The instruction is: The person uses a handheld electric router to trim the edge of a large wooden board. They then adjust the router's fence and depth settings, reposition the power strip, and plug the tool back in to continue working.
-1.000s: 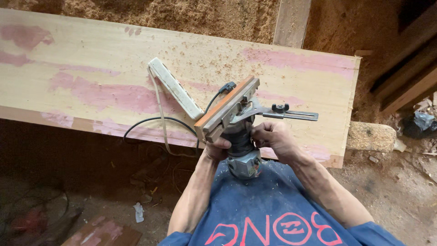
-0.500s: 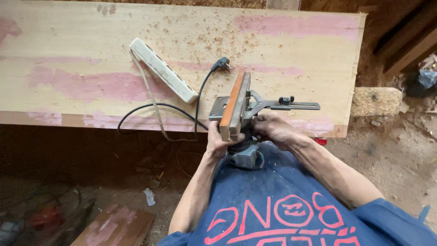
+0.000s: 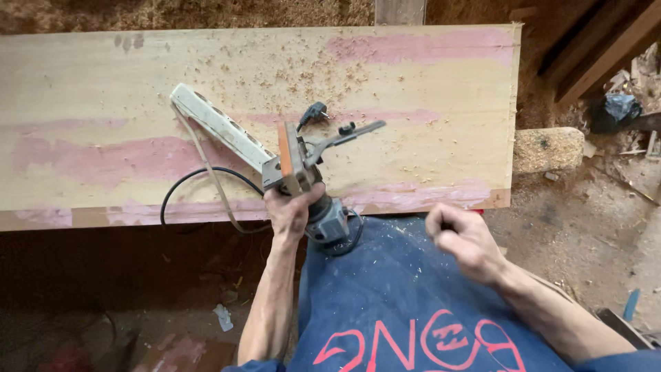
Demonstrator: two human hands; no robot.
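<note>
My left hand (image 3: 289, 213) is clenched around the power tool (image 3: 306, 186) at the board (image 3: 441, 76) edge — my right hand (image 3: 463, 241) hangs loosely curled, holding nothing.

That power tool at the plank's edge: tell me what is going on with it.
A person grips the power tool with the left hand, holding it tilted at the near edge of a wide wooden plank. The right hand is off it, empty, over the lap. A white power strip and a loose black plug lie on the plank among wood shavings.
</note>
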